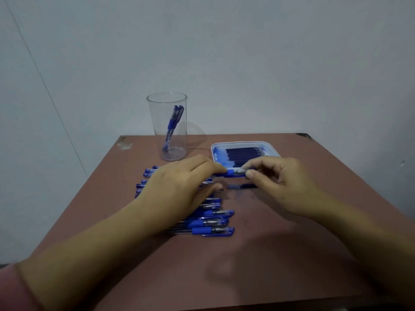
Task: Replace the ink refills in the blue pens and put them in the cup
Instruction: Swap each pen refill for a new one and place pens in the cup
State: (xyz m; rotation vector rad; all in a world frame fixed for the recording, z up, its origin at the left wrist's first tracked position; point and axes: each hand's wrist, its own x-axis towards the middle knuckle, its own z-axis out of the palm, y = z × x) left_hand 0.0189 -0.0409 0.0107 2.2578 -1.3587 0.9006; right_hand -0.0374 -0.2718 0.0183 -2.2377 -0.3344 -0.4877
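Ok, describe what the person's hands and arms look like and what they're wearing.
Both hands are bare, with no gloves. No ring or watch shows on the left hand or the right hand. Both forearms are uncovered. A pink sleeve covers the left arm's upper end at the picture's bottom corner. No sleeve shows on the right arm within the picture.
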